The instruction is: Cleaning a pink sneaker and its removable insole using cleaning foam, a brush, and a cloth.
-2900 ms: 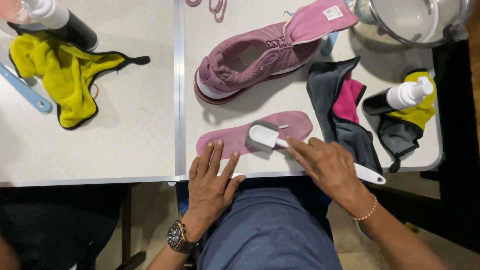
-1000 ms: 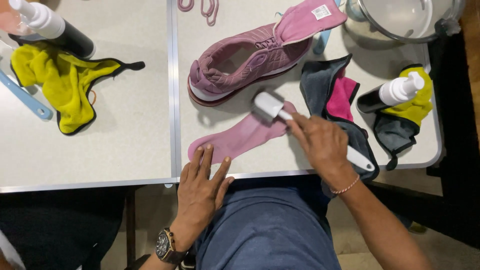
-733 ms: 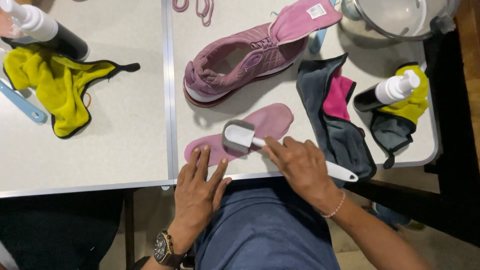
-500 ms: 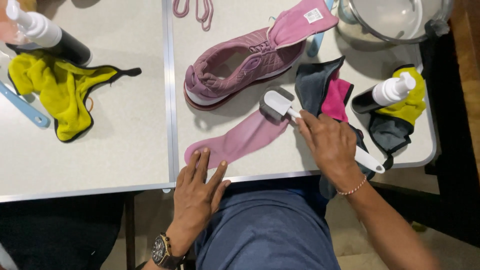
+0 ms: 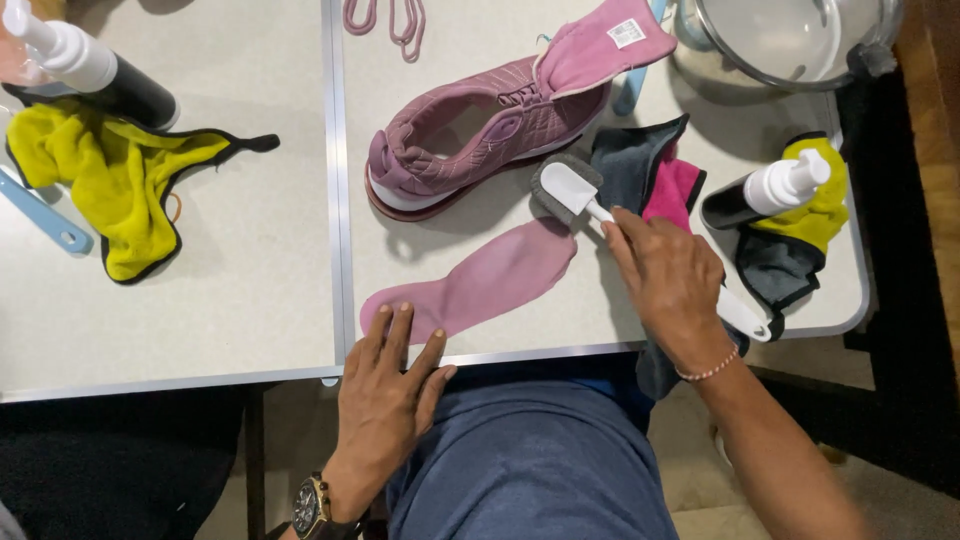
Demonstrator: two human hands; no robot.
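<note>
A pink insole [image 5: 480,282] lies slanted near the table's front edge. My left hand [image 5: 385,400] rests flat at that edge, its fingertips pressing the insole's near end. My right hand [image 5: 672,285] grips the white handle of a brush [image 5: 566,189]. The brush head sits just past the insole's far end, between it and a mauve shoe [image 5: 480,125] with its tongue folded back.
A grey and pink cloth [image 5: 655,175] lies under my right hand. A spray bottle [image 5: 765,190] rests on a yellow-grey cloth [image 5: 825,215] at right. A metal bowl [image 5: 790,35] is at the far right, pink laces [image 5: 390,15] lie behind the shoe, and a yellow cloth [image 5: 115,175], another bottle [image 5: 85,70] and a blue handle [image 5: 40,215] are at left.
The brush has swept back and forth along the insole and now sits off its far end. The insole has turned to slant more. My left hand stayed on its near end.
</note>
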